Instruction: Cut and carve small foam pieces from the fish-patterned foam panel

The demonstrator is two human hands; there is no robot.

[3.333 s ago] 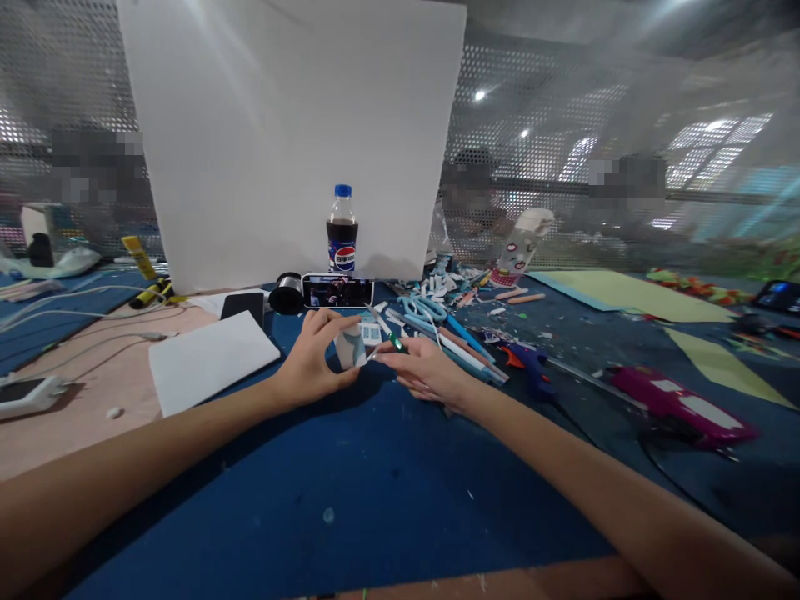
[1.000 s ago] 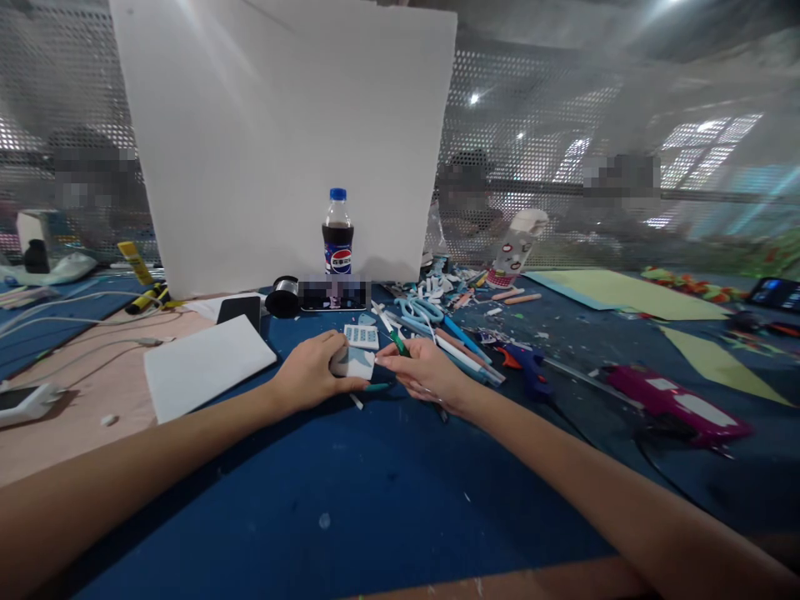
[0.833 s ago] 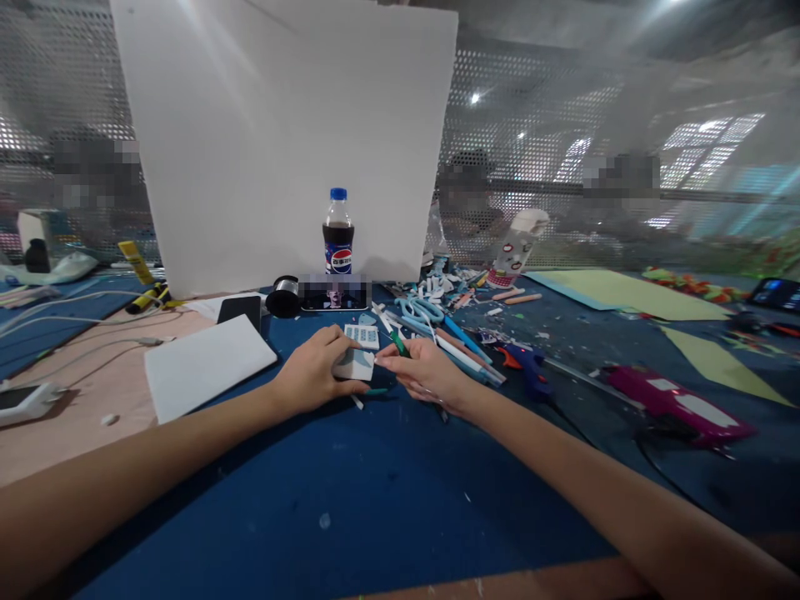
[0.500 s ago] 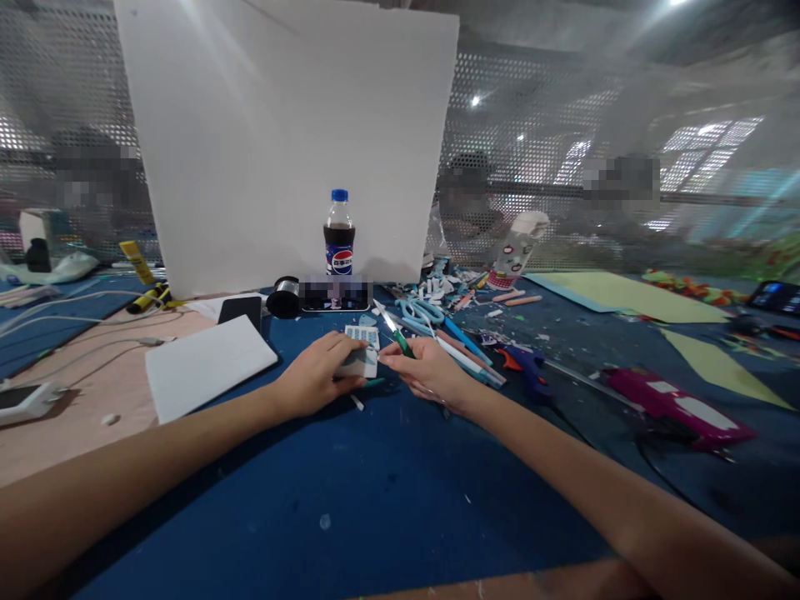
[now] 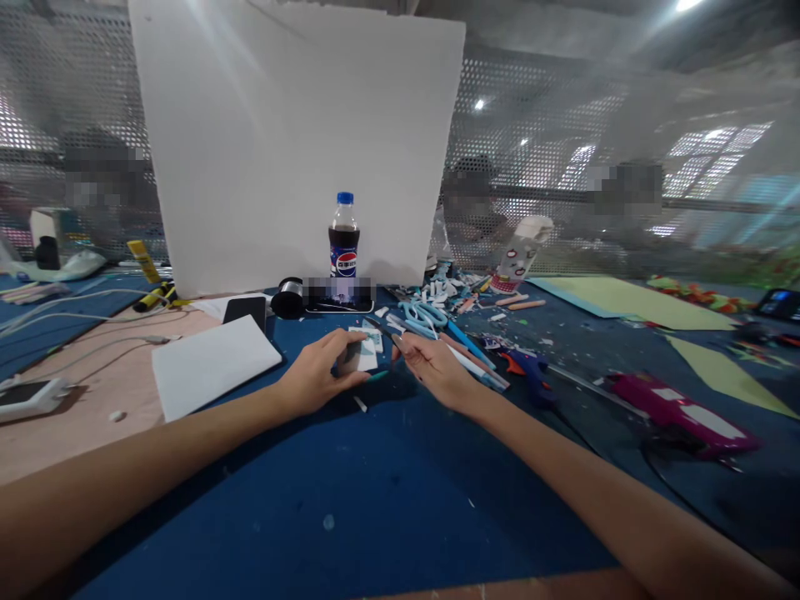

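My left hand [image 5: 322,371] is closed around a small white foam-like piece [image 5: 362,357] with a pale blue-grey patch on it, thumb below and fingers on top. Behind that lies another pale piece with blue markings [image 5: 373,335]. A teal tip [image 5: 378,377] sticks out beside my left thumb; what it belongs to is hidden. My right hand [image 5: 434,367] is closed on a slim craft knife [image 5: 382,326], its dark-looking blade pointing up and left above the pieces. The blade appears apart from the white piece.
A cola bottle [image 5: 345,242] and a phone [image 5: 356,306] stand ahead, beside a wire spool [image 5: 288,298]. Blue scissors [image 5: 425,315], foam scraps [image 5: 441,292] and sticks [image 5: 472,362] lie right. Further right are glue guns [image 5: 684,417]; a white sheet [image 5: 216,367] lies left.
My right hand has drawn slightly away from the white piece, and the knife has turned flatter, its blade now dark instead of bright. The left hand keeps its hold; the view has shifted slightly.
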